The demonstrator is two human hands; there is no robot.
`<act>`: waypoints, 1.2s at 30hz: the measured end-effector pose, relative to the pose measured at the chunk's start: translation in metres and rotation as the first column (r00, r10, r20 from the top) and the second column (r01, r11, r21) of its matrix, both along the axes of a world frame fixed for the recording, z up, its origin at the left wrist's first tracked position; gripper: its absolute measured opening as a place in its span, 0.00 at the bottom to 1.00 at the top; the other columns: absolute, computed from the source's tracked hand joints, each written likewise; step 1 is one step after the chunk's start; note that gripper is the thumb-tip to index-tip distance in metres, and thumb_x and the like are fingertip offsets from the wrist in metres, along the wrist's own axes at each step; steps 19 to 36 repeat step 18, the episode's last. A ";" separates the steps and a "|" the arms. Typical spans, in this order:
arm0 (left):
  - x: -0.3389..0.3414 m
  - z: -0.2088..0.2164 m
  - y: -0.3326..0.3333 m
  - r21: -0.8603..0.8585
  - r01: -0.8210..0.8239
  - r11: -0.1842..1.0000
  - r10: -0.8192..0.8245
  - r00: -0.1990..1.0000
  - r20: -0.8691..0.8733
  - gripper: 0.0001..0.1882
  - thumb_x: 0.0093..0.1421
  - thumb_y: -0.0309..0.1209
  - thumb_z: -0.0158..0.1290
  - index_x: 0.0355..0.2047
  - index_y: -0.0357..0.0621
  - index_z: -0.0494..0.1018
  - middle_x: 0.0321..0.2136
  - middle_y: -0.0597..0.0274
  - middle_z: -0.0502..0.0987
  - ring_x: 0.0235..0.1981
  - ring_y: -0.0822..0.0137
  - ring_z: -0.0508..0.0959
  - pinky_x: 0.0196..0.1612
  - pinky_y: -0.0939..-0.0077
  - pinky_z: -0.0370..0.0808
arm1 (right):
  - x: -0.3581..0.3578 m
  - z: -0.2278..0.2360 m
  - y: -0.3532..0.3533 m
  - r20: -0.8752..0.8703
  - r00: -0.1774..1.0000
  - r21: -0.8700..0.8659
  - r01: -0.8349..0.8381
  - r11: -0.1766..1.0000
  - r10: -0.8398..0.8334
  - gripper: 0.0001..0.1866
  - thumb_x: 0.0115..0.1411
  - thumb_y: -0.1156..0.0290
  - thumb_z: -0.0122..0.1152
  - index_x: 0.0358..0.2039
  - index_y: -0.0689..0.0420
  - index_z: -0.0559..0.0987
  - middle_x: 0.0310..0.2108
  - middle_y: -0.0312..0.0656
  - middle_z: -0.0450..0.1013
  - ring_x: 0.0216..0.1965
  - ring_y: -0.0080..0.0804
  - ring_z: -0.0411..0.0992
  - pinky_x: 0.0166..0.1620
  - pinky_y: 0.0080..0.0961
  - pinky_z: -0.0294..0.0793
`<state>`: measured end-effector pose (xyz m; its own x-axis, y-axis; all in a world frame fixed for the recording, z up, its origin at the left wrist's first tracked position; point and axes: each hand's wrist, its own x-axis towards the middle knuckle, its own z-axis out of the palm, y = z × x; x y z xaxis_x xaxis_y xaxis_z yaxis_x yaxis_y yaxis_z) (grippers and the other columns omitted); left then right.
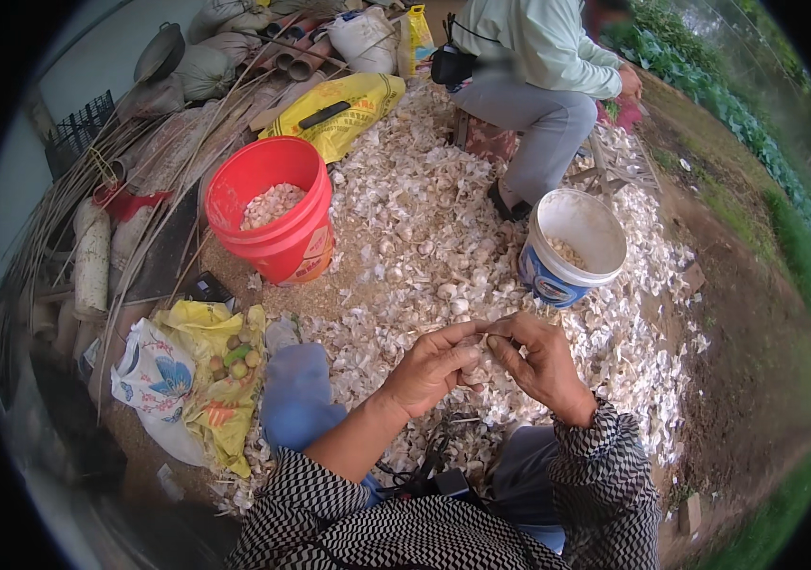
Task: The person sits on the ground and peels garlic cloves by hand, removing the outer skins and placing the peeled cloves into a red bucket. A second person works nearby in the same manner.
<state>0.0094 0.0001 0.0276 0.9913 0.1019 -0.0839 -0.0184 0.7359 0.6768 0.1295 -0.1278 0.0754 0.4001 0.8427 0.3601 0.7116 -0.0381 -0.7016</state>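
My left hand [432, 369] and my right hand [543, 363] meet above the ground in front of me, fingertips together. Between them is a pale garlic bulb [478, 369], partly hidden by the fingers. My left fingers cradle it from the left side. The right thumb and forefinger pinch at its upper part. Loose garlic bulbs [460, 306] lie just beyond my hands among papery garlic skins [396, 275]. Ahead on the left stands a red bucket [270, 249] with garlic cloves [273, 205] inside. A white and blue bucket [569, 277] to the right also holds some cloves.
Another person [538, 57] sits ahead on the right. A yellow sack [353, 106] lies behind the red bucket. Bags with roundish green-brown produce [233, 364] rest on my left. Sticks and pipes [306, 59] are piled at the far left. Green plants [709, 90] border the right.
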 end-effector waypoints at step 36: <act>-0.002 -0.007 -0.001 0.525 -0.113 0.844 0.000 0.978 0.210 0.30 0.53 0.20 0.46 0.56 0.38 0.50 0.46 0.60 0.61 0.42 0.78 0.66 0.45 0.86 0.67 | -0.006 -0.006 -0.006 -0.407 0.911 -0.124 0.010 0.992 -0.060 0.03 0.51 0.77 0.54 0.22 0.58 0.71 0.23 0.35 0.72 0.20 0.33 0.69 0.25 0.25 0.69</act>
